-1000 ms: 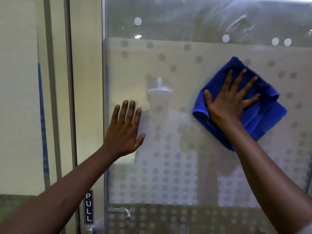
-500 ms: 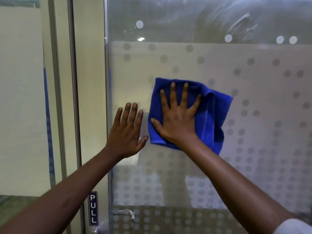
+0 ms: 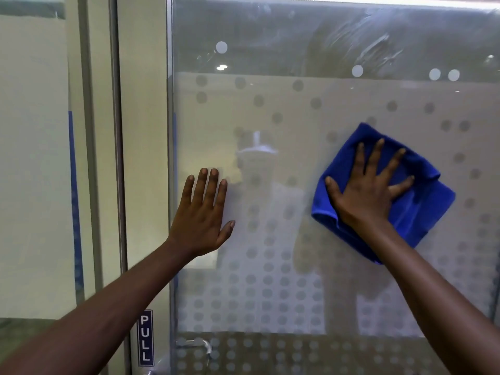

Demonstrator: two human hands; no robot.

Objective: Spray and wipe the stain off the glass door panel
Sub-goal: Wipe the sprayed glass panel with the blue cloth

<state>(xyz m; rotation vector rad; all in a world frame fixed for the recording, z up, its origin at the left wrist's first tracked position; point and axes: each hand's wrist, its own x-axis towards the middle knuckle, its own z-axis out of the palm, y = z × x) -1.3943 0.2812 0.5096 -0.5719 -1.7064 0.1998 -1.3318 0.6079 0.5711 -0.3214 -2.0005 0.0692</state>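
The glass door panel [image 3: 284,117] fills most of the view, frosted and dotted in its middle band. Whitish smears [image 3: 373,47] streak the clear strip near its top right. My right hand [image 3: 365,190] lies flat with spread fingers on a folded blue cloth [image 3: 422,212], pressing it against the right part of the glass. My left hand [image 3: 203,215] rests flat on the glass close to the door's left edge, fingers together, holding nothing. No spray bottle is in view.
A metal frame edge [image 3: 170,158] runs down the left side of the panel. A blue PULL sign [image 3: 145,338] sits on the neighbouring pane, with a metal handle [image 3: 200,345] low on the door. A reflection of a person shows in the glass.
My right hand has swept the blue cloth from beside my left hand back out to the right of the panel. My left hand has stayed in place.
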